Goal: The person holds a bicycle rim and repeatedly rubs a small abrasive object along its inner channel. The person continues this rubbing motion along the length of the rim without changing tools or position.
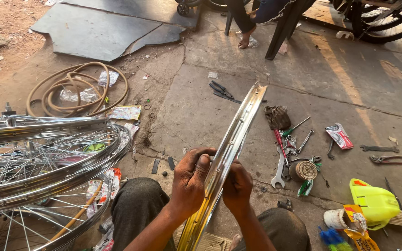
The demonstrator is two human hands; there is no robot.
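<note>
Stone floor [210, 111]: grey slabs, cracked and dusty, carrying everything; bare earth beyond its far left edge.
Dark sheet [103, 30]: flat, lying at far left corner of floor.
Spoked wheels [47, 158]: shiny steel, stacked at left edge of floor, near left knee.
Hose [77, 88]: tan, coiled, resting beyond wheels toward far left.
Bare rim [231, 148]: chrome, without spokes, held on edge in middle near side of floor, between both knees, tilted, upper end pointing away to far right.
Left hand [190, 179]: pressed on left face of rim, fingers curled together around it, thumb laid on the edge.
Right hand [237, 186]: on right face of rim, fingers bent and closed against the metal; fingertips hidden behind rim.
Yellow container [373, 201]: plastic, lying at near right corner of floor.
Chair legs [280, 32]: dark, at far edge, with bare foot [246, 39] of another person beside.
Rag [277, 117]: brown, crumpled, right of rim.
Wire spool [303, 170]: round, lying among tools right of rim.
Spanner [279, 173]: silver, just beside spool.
Red screwdriver [280, 142]: lying between rag and spanner.
Pliers [387, 159]: near right edge of floor.
Shears [222, 90]: black, beyond upper end of rim.
</note>
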